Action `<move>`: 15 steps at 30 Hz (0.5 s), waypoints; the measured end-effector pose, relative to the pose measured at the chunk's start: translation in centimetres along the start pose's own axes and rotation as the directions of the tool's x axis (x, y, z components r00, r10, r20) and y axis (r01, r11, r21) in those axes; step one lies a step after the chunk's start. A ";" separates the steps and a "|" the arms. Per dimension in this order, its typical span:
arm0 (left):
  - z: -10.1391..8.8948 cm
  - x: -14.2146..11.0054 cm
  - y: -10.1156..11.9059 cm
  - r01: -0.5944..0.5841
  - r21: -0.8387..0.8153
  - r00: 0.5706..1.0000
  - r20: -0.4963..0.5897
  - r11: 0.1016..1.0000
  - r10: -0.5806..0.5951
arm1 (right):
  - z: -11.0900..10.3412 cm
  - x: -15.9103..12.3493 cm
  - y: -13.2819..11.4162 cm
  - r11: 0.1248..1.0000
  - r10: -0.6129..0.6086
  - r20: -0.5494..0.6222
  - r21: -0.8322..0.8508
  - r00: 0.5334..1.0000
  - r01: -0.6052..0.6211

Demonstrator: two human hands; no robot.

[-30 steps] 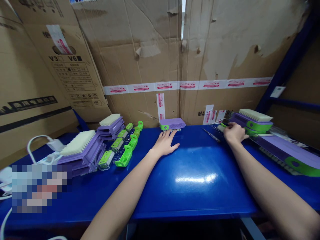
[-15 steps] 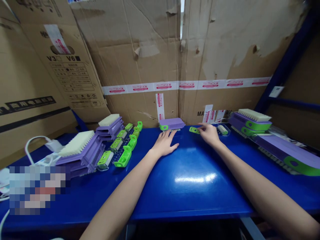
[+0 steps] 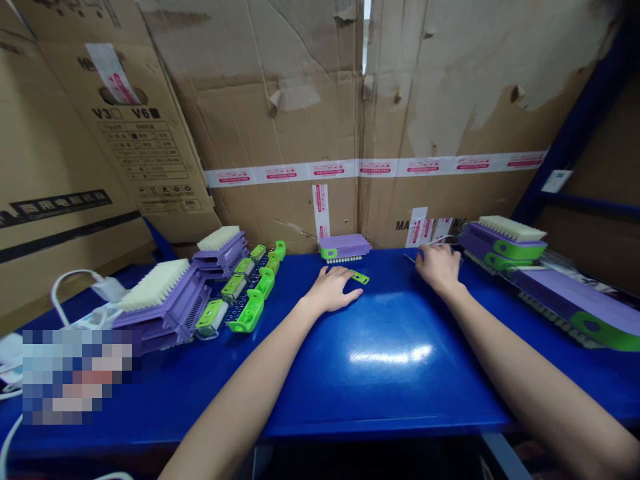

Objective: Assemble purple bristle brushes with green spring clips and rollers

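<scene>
My left hand (image 3: 330, 288) rests on the blue table with its fingers stretched forward and its thumb spread. A small flat green plate with holes (image 3: 361, 277) lies at its fingertips, above the thumb. Just beyond stands a purple brush (image 3: 347, 247) with a green end, bristles down. My right hand (image 3: 440, 267) is farther right, its fingers curled downward. A thin pale edge (image 3: 411, 258) sticks out left of those fingers; what it belongs to is hidden. The spot where the clear case with a pale cylinder lay is now covered by this hand.
Stacked purple brush parts (image 3: 165, 300) stand left, beside rows of green-topped clear pieces (image 3: 234, 288) and green end caps (image 3: 247, 313). More purple brushes (image 3: 575, 300) lie right. White cables and a plug (image 3: 107, 290) are far left. Cardboard (image 3: 280, 133) walls the back.
The green plate has gone from my right hand to beside my left fingertips. My right hand has moved right, over the clear case. My left hand has barely moved.
</scene>
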State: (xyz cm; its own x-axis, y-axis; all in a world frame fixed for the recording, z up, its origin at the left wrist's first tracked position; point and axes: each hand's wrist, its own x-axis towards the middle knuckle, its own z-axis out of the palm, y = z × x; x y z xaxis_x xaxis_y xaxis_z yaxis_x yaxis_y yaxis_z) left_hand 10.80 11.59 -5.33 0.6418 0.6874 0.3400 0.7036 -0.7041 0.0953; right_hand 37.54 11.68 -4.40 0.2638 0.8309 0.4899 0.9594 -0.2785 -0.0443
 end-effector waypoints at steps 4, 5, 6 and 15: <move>0.0 0.2 -0.2 0.015 0.062 0.999 -0.053 0.998 -0.011 | 0.6 0.2 1.2 0.993 0.100 0.064 -0.068 0.993 -0.095; 0.0 0.3 -0.2 0.021 0.073 0.998 -0.053 0.997 -0.017 | 0.6 0.2 1.3 0.992 0.103 0.072 -0.074 0.992 -0.098; -0.1 0.3 -0.3 0.027 0.081 0.999 -0.050 0.996 -0.023 | 0.6 0.2 1.3 0.992 0.101 0.077 -0.078 0.992 -0.095; 0.1 0.3 -0.3 0.019 0.118 0.998 -0.063 0.993 -0.011 | 0.4 0.3 1.0 0.989 0.137 0.116 -0.074 0.984 -0.129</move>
State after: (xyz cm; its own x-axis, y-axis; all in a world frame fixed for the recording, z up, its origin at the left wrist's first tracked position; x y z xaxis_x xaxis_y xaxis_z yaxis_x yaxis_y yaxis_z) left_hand 10.82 12.06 -5.32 0.6132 0.6826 0.3974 0.7466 -0.6652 -0.0095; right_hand 38.66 11.81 -4.64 0.4025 0.8351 0.3750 0.9074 -0.4181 -0.0428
